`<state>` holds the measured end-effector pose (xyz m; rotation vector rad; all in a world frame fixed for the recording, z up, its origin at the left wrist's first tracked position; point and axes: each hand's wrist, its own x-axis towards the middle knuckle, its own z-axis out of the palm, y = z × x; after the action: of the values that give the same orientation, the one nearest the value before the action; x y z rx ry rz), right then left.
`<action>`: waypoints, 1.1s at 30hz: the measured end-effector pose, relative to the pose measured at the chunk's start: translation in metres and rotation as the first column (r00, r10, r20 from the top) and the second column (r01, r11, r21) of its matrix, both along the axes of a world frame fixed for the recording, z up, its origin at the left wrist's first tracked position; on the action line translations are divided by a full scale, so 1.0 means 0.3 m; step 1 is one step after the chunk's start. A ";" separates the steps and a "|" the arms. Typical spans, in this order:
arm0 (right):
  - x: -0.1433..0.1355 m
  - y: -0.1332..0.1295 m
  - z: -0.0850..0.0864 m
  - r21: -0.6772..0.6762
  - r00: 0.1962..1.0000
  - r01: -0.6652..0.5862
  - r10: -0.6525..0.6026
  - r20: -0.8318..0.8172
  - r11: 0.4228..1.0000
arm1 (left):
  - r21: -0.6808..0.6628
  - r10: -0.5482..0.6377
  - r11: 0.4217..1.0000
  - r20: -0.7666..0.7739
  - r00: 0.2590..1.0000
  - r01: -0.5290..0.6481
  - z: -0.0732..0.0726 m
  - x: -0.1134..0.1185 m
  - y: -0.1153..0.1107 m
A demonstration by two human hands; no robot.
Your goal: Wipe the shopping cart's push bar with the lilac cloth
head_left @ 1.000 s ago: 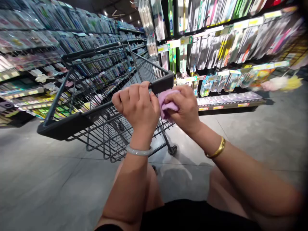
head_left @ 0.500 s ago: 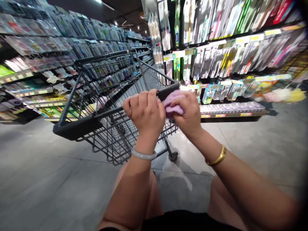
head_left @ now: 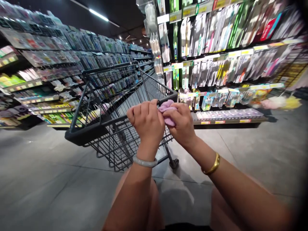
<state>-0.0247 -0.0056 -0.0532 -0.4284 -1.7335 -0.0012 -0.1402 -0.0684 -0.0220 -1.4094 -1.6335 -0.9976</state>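
Observation:
In front of me stands a dark wire shopping cart [head_left: 83,136], its handlebar running across the near side. My left hand [head_left: 148,122] is wrapped around that bar, knuckles up, with a pale bangle on the wrist. Close beside it, my right hand [head_left: 181,123] is closed on a crumpled purple cloth [head_left: 169,122]. The cloth is bunched against the right part of the handlebar, next to my left thumb. A gold bangle circles my right wrist. My right fingertips are partly hidden in the cloth's folds.
On the right, a shelf [head_left: 231,122] carries packaged toothbrushes and other goods. Tall racks [head_left: 101,48] of hanging packets line the left side, with an aisle between. A cart wheel [head_left: 174,163] rests on the grey floor [head_left: 79,189].
My right hand has moved left with the purple cloth, closer to my left hand. My left hand stays on the handlebar. The view has tilted up slightly.

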 end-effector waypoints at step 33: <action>-0.003 -0.065 0.127 -0.103 0.983 0.013 -0.032 -0.179 0.995 | -0.056 0.246 0.968 0.027 0.969 -0.244 0.085 -0.069 -0.217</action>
<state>-0.0256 -0.0250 -0.0152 -0.5076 -1.5547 0.1069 -0.1609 -0.1336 0.0034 -1.1927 -1.8198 -0.8447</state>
